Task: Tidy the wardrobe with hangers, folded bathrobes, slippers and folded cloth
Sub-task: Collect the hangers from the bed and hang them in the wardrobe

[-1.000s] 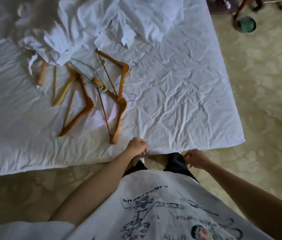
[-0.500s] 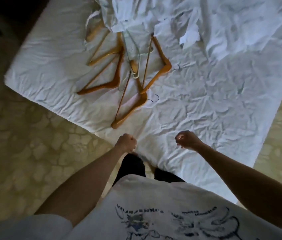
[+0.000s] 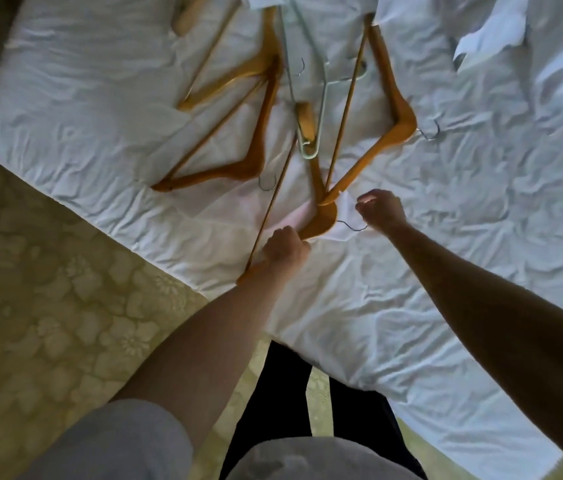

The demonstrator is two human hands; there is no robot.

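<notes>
Several orange-brown wooden hangers lie flat in a messy pile on the wrinkled white bed sheet, some crossing over each other. Each has a thin metal hook. A pale wire hanger lies on top in the middle. Crumpled white cloth sits bunched at the far side, covering some hanger ends.

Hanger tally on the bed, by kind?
Wooden hangers: 4
Wooden end, mostly under cloth, likely another hanger: 1
Pale thin hanger: 1
Total: 6
</notes>
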